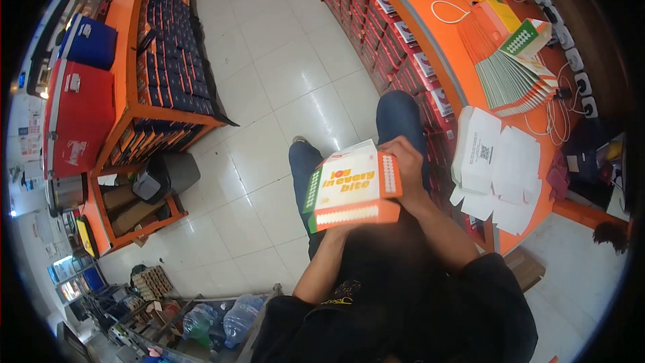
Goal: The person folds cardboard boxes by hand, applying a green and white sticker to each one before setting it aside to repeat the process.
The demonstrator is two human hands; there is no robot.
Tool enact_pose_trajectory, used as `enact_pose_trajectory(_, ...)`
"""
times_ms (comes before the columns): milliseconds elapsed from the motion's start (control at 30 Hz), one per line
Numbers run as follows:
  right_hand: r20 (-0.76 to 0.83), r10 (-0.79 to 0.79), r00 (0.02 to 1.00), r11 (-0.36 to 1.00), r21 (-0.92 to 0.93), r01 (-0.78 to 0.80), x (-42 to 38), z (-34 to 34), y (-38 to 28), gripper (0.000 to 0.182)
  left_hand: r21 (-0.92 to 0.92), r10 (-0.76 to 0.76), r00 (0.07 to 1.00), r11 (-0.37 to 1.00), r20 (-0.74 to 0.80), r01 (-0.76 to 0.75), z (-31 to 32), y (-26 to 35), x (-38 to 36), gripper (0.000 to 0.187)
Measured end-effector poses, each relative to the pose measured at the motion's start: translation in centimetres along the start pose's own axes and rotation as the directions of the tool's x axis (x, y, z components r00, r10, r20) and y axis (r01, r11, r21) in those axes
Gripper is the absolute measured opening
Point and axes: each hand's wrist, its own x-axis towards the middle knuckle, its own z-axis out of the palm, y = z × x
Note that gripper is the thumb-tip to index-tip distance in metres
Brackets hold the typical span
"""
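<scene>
A white, orange and green printed carton [351, 185] lettered "joy in every bite" is held over my lap. My right hand [405, 161] grips its right side, with the fingers bent over the edge. My left hand is hidden beneath the carton; only the wrist and forearm show below its lower edge. Flat white unfolded cartons [497, 165] lie on the orange counter [470, 87] to my right. Farther up the counter, a fanned stack of folded printed cartons [514, 81] rests beside a yellow and orange box [496, 19].
Red boxes [376, 33] line the space under the right counter. On the left, an orange shelf [124, 94] holds dark boxes [175, 67], with red [77, 117] and blue [89, 42] coolers on top. A grey bin [164, 176] and plastic bottles [238, 319] stand lower left. White cables cross the counter.
</scene>
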Motion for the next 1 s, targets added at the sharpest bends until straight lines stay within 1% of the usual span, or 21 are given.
enact_pose_trajectory(67, -0.043, -0.009, 0.999, 0.998, -0.067, 0.006, 0.4, -0.6, 1.1, 0.02, -0.127, -0.074, 0.968, 0.986, 0.241, 0.107, -1.6, 1.9, 0.6, 0.062)
enact_pose_trajectory(100, -0.072, -0.022, 0.997, 0.992, -0.127, 0.013, 0.6, -0.9, 1.4, 0.02, -0.132, -0.066, 0.967, 0.986, 0.245, 0.101, -2.4, 3.7, 1.2, 0.062)
enact_pose_trajectory(133, -0.106, 0.04, 0.994, 0.993, -0.106, -0.052, 0.8, -1.3, 1.0, 0.02, -0.586, -0.048, 0.967, 0.788, 0.249, 0.19, -2.9, 5.3, 1.6, 0.062)
enact_pose_trajectory(167, -0.106, 0.042, 0.994, 0.992, -0.111, -0.054, 0.8, -1.2, 1.2, 0.02, -0.889, -0.037, 0.969, 0.389, 0.246, 0.24, -3.4, 7.2, 1.9, 0.063)
enact_pose_trajectory(200, -0.17, 0.002, 0.985, 0.986, -0.165, -0.031, 0.8, -0.9, 1.6, 0.019, -0.924, -0.111, 0.983, 0.341, 0.144, 0.174, -3.3, 9.6, 2.4, 0.046)
enact_pose_trajectory(233, -0.231, -0.046, 0.972, 0.977, -0.215, -0.005, 0.8, -0.5, 2.2, 0.019, -0.924, -0.113, 0.984, 0.343, 0.136, 0.167, -2.9, 9.7, 2.7, 0.046)
enact_pose_trajectory(300, -0.235, -0.077, 0.969, 0.982, -0.188, 0.033, 0.8, 0.2, 2.6, 0.02, -0.847, -0.394, 0.915, 0.455, 0.085, 0.274, -2.7, 9.8, 3.1, 0.035)
enact_pose_trajectory(400, -0.101, -0.034, 0.994, 0.988, -0.154, 0.019, 0.2, 0.3, 2.1, 0.025, -0.82, -0.421, 0.906, 0.532, -0.039, 0.211, -3.5, 8.4, 4.0, 0.027)
enact_pose_trajectory(500, -0.168, 0.072, 0.983, 0.98, -0.172, -0.101, 1.6, -0.8, -2.3, 0.029, -0.771, -0.443, 0.893, 0.595, -0.077, 0.229, -5.0, 8.2, 4.3, 0.027)
enact_pose_trajectory(533, -0.142, -0.038, 0.989, 0.992, -0.124, 0.02, 1.6, -0.8, -2.7, 0.031, -0.754, -0.426, 0.903, 0.609, -0.05, 0.245, -5.5, 8.3, 4.4, 0.024)
enact_pose_trajectory(567, -0.138, -0.034, 0.99, 0.993, -0.117, 0.018, 1.6, -0.9, -2.6, 0.031, -0.737, -0.409, 0.912, 0.623, -0.02, 0.263, -5.8, 8.2, 4.4, 0.021)
enact_pose_trajectory(600, 0.002, -0.177, 0.984, 0.982, -0.063, 0.176, 1.8, -1.1, -2.4, 0.031, -0.734, -0.416, 0.909, 0.624, -0.023, 0.267, -5.8, 8.0, 4.4, 0.021)
enact_pose_trajectory(633, 0.13, -0.321, 0.938, 0.946, 0.01, 0.323, 2.0, -1.2, -2.1, 0.031, -0.666, -0.37, 0.925, 0.712, -0.086, 0.223, -5.7, 7.7, 4.3, 0.016)
enact_pose_trajectory(667, 0.091, -0.397, 0.913, 0.918, 0.015, 0.397, 2.3, -0.9, -1.9, 0.03, -0.588, -0.314, 0.938, 0.79, -0.145, 0.173, -5.6, 7.5, 4.3, 0.011)
enact_pose_trajectory(700, 0.091, -0.403, 0.911, 0.915, 0.017, 0.403, 2.5, -0.8, -2.1, 0.03, -0.588, -0.31, 0.939, 0.791, -0.15, 0.167, -5.6, 7.6, 4.3, 0.011)
enact_pose_trajectory(767, -0.009, -0.395, 0.919, 0.917, 0.059, 0.395, 3.2, -0.3, -2.7, 0.033, -0.361, -0.187, 0.871, 0.932, -0.454, 0.012, -5.9, 7.9, 4.5, 0.006)
enact_pose_trajectory(800, -0.011, -0.405, 0.914, 0.912, 0.065, 0.405, 3.5, -0.3, -3.3, 0.033, -0.356, -0.18, 0.868, 0.934, -0.463, 0.004, -6.1, 8.0, 4.9, 0.006)
enact_pose_trajectory(833, 0.018, -0.394, 0.919, 0.918, 0.048, 0.393, 3.5, -0.4, -4.1, 0.035, -0.048, 0.096, 0.812, 0.987, -0.575, -0.151, -6.2, 8.1, 5.4, 0.009)
enact_pose_trajectory(867, 0.047, -0.382, 0.923, 0.924, 0.03, 0.381, 3.5, -0.4, -4.7, 0.038, 0.274, 0.38, 0.711, 0.924, -0.591, -0.266, -6.3, 8.2, 5.9, 0.012)
enact_pose_trajectory(967, -0.035, -0.349, 0.936, 0.933, 0.083, 0.351, 3.1, 0.9, -6.1, 0.042, 0.359, 0.479, 0.69, 0.875, -0.543, -0.325, -6.1, 9.0, 6.5, 0.016)
enact_pose_trajectory(1000, -0.046, -0.369, 0.928, 0.926, 0.075, 0.371, 3.0, 1.0, -6.3, 0.04, 0.305, 0.429, 0.715, 0.902, -0.552, -0.305, -5.9, 9.1, 6.2, 0.011)
